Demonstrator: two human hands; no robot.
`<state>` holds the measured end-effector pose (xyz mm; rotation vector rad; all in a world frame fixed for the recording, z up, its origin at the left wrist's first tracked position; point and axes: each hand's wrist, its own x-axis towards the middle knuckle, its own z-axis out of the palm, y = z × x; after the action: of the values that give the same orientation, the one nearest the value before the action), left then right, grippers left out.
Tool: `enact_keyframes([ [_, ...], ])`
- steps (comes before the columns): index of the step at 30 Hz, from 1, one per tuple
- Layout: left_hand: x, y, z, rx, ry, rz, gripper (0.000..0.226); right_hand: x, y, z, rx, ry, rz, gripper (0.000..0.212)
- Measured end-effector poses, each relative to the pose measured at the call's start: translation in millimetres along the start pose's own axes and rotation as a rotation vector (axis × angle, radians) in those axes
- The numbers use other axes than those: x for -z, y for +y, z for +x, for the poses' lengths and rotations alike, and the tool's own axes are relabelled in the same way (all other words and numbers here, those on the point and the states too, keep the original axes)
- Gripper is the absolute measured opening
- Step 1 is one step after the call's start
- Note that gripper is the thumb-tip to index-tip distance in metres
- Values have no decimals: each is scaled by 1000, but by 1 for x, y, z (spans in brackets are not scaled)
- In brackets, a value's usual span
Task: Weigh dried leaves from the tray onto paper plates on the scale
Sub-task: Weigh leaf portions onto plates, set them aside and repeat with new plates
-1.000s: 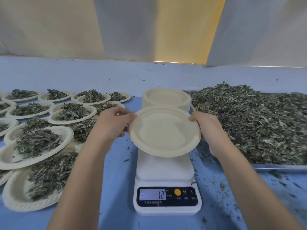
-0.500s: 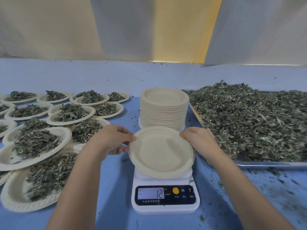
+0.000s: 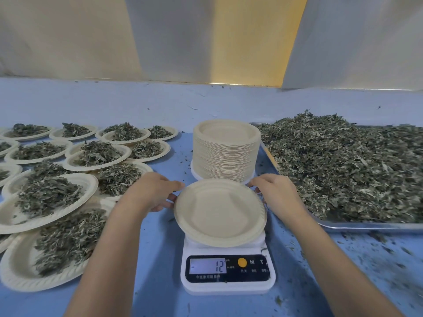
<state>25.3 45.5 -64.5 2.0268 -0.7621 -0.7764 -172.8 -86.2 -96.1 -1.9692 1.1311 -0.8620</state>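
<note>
my left hand (image 3: 155,193) and right hand (image 3: 274,193) pinch the round beige paper plate (image 3: 219,213) by its rim, tilted over the white digital scale (image 3: 229,288) (reads -12); released off-centre, it may slide off.

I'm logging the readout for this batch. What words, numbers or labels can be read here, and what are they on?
"- 12": display of the scale.
"M": front panel, right of the display.
"T": front panel, beside the "M".
Small print under the display and under the letters: too small to read.
paper plate and tray: no text visible.
</note>
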Motion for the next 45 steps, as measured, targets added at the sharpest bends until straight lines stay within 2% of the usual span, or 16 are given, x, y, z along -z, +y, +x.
enact_keyframes([
  [4, -5, 4, 2, -236, 226, -6, 12, 2, 2, 2, 17, 64, 37, 35],
  [7, -16, 17, -4, -363, 279, -142, 15, 4, 3, 4, 28, 68, 59, 27],
  [12, -55, 54, -18, -411, 39, -362, 16, 16, 11, 14, 14, 122, 83, 23],
  [15, -81, 75, -26, -447, -98, -375, 17, 34, 21, 23, -8, 116, 110, 25],
  [17, -94, 88, -29, -492, -132, -348, 18, 50, 28, 28, -43, 112, 167, 26],
  [19, -105, 98, -31, -521, -149, -308, 19, 69, 37, 32, -106, 91, 125, 27],
  [22, -117, 110, -30, -559, -158, -233, 18, 92, 45, 35, -254, -71, -54, 34],
  [26, -128, 118, -25, -558, -164, -223, 20, 101, 48, 34, -456, -473, -364, 43],
  [28, -132, 121, -24, -529, -187, -260, 19, 98, 49, 38, -460, -511, -403, 39],
  [31, -139, 123, -22, -487, -220, -324, 19, 91, 51, 51, -242, -379, -468, 27],
  [33, -142, 125, -21, -474, -221, -339, 20, 84, 55, 58, -133, -247, -507, 31],
  [36, -146, 129, -20, -471, -229, -346, 21, 78, 62, 64, -43, 74, -454, 30],
  [38, -150, 132, -21, -474, -241, -337, 21, 80, 66, 67, 23, 339, -587, 27],
  [40, -154, 134, -23, -471, -264, -357, 21, 84, 72, 71, 42, 497, -821, 34],
  [42, -159, 135, -24, -464, -286, -385, 21, 87, 75, 71, -77, 473, -944, 45],
  [45, -166, 133, -23, -472, -284, -347, 21, 85, 79, 72, -325, 352, -889, 55],
])
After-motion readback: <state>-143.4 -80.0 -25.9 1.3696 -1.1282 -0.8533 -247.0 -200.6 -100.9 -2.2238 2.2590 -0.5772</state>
